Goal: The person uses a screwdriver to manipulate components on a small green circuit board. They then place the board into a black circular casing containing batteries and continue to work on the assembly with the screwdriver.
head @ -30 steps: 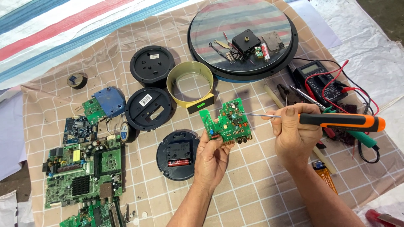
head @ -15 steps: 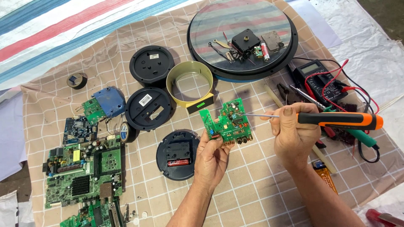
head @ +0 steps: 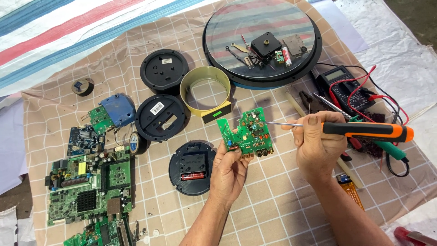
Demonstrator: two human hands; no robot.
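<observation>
My left hand (head: 232, 171) holds a small green circuit board (head: 246, 133) by its lower edge, tilted up above the checked cloth (head: 282, 214). My right hand (head: 316, 146) grips an orange and black screwdriver (head: 364, 131) level, with its thin metal shaft pointing left and the tip at the board's upper right part. A black round clock back (head: 192, 166) with a red battery lies just left of my left hand.
Two black round covers (head: 164, 70) and a yellow ring (head: 205, 89) lie further back. A large round glass clock face (head: 261, 38) holds small parts. A multimeter (head: 343, 84) with red leads sits right. Green circuit boards (head: 88, 191) lie at left, with a tape roll (head: 83, 86).
The screwdriver tip stays at the board; both hands have shifted only slightly.
</observation>
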